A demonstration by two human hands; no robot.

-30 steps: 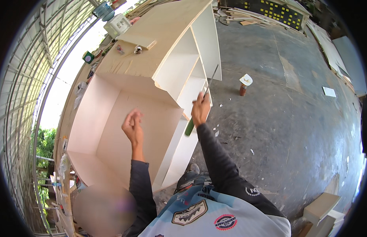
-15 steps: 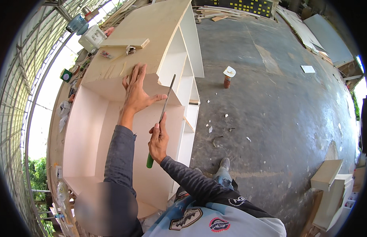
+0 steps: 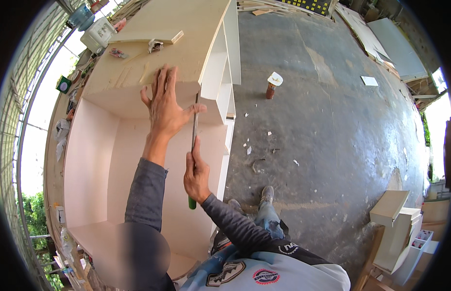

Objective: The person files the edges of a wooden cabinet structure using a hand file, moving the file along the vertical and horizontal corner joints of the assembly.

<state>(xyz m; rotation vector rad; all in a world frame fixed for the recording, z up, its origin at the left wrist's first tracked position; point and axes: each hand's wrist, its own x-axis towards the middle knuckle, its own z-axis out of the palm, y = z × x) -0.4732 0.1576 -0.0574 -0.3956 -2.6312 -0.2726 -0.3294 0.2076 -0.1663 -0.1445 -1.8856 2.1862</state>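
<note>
A large pale wooden cabinet (image 3: 194, 39) with open compartments fills the left and middle. My left hand (image 3: 167, 116) lies on its front edge, fingers spread over the top panel and thumb stretched out to the right. A long thin metal file (image 3: 195, 123) with a green handle (image 3: 192, 202) is gripped in my right hand (image 3: 197, 179), index finger laid along the blade. The file points away from me, close to the panel's front corner and passing by my left thumb. Whether the blade touches the edge I cannot tell.
On the cabinet top lie a wooden strip (image 3: 174, 38), a crumpled scrap (image 3: 155, 46) and a small packet (image 3: 117, 53). A reddish can with a white lid (image 3: 270, 89) stands on the grey floor (image 3: 308, 126) among white scraps. Pale box pieces (image 3: 397, 228) sit at right.
My right hand has brought the file left to the panel's corner, and the blade stands straighter. My left hand stays on the edge. The whole view has shifted slightly.
</note>
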